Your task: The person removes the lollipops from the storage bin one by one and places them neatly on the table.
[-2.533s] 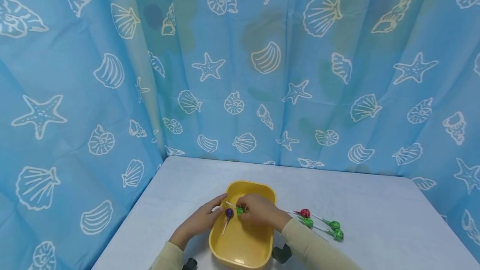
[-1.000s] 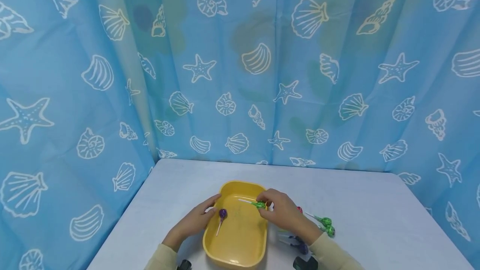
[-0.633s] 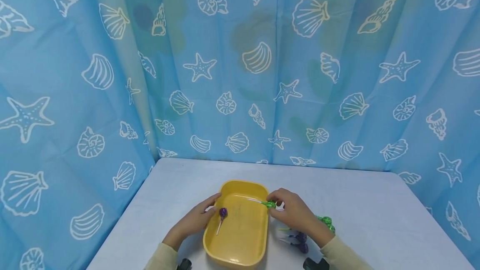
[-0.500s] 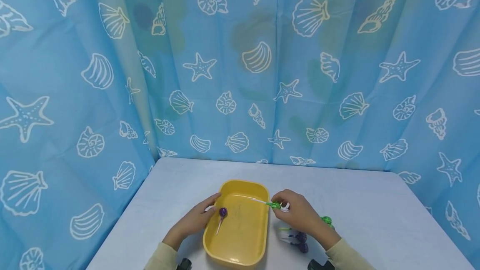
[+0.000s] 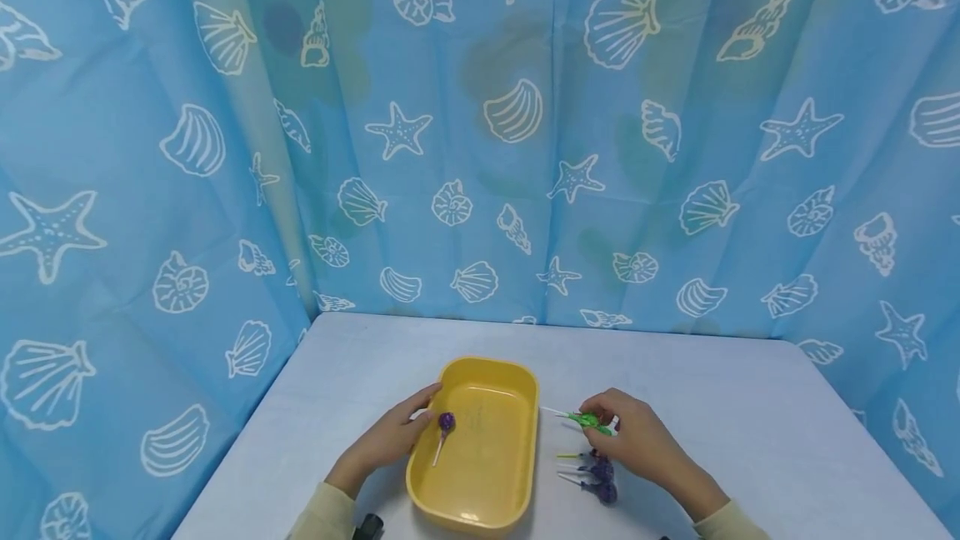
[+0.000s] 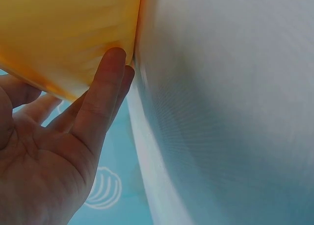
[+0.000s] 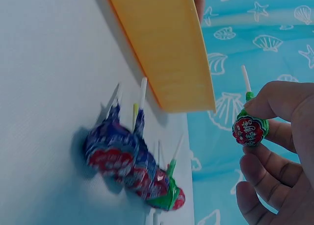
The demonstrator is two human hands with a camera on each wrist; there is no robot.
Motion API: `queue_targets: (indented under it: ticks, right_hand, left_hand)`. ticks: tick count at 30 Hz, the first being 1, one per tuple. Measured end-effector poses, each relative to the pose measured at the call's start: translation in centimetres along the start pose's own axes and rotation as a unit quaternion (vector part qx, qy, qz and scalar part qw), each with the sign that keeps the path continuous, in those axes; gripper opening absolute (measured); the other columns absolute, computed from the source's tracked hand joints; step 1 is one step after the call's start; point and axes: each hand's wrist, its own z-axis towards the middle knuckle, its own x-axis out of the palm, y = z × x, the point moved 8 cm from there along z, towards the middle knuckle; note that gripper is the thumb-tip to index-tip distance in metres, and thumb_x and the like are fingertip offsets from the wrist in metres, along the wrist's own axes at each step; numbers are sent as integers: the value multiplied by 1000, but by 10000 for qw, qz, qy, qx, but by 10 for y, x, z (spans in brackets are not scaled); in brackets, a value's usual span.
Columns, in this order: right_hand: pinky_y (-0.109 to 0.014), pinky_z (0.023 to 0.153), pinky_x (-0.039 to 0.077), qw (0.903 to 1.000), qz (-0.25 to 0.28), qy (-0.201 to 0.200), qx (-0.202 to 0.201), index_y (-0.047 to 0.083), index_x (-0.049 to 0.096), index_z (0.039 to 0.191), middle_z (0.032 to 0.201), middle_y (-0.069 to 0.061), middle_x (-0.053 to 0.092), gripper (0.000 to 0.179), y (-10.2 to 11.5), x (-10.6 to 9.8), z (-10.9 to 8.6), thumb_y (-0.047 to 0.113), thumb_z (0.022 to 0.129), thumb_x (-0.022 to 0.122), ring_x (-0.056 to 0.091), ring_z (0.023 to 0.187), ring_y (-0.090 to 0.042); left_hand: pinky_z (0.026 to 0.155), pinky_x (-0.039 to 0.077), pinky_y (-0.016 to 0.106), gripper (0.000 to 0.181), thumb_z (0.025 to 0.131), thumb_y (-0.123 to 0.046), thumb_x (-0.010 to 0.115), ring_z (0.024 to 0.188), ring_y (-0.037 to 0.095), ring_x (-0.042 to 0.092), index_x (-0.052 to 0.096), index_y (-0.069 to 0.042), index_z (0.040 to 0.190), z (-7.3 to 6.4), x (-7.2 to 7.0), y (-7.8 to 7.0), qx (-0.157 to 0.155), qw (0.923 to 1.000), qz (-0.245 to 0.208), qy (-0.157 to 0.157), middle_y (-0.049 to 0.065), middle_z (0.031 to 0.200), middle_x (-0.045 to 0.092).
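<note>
My right hand (image 5: 633, 432) pinches a green-wrapped lollipop (image 5: 583, 419) between thumb and fingers, just right of the yellow tray (image 5: 472, 482). Its white stick points left; in the right wrist view the lollipop (image 7: 249, 129) is above the table. My left hand (image 5: 390, 440) rests against the tray's left side, thumb at the rim. The left wrist view has its straight fingers (image 6: 100, 97) touching the outer wall. Inside the tray lies one purple lollipop (image 5: 446, 423). Below my right hand, purple lollipops (image 5: 603, 490) lie in a row, with a green lollipop (image 7: 169, 195) beyond.
The tray stands on a white-covered table (image 5: 712, 390). A blue curtain (image 5: 450, 148) with shell prints hangs behind and to the left. A black object (image 5: 369, 526) shows beside the left sleeve.
My right hand has carried the green lollipop from inside the tray, over its right rim, to above the lollipops on the table. The left hand stays at the tray's left side.
</note>
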Motion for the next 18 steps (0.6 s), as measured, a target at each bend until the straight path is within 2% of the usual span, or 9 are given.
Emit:
queue_targets:
  ticks: [8,14,18]
  right_hand:
    - [-29,70,52,9989,15,-57,461,15,75,106,90,11,63,24,-20,-2,-11,13,82,80,57,83,-13]
    - [-28,69,52,9986,75,-158,504,15,74,104,90,10,63,24,-31,-4,-19,13,81,82,56,82,-12]
    - [-28,71,53,9981,80,-142,586,17,73,102,89,10,63,23,-38,-5,-25,13,81,82,58,83,-12]
  left_hand:
    - [96,54,53,51,108,-25,49,136,39,47,40,-18,157,1,0,1,78,9999,79,-39,15,160,38]
    - [90,57,48,51,108,-24,48,130,36,51,39,-17,158,1,0,1,112,9999,12,0,16,159,38]
    - [89,57,47,51,108,-23,48,132,39,50,39,-15,158,-1,0,0,85,10000,-23,24,17,159,38]
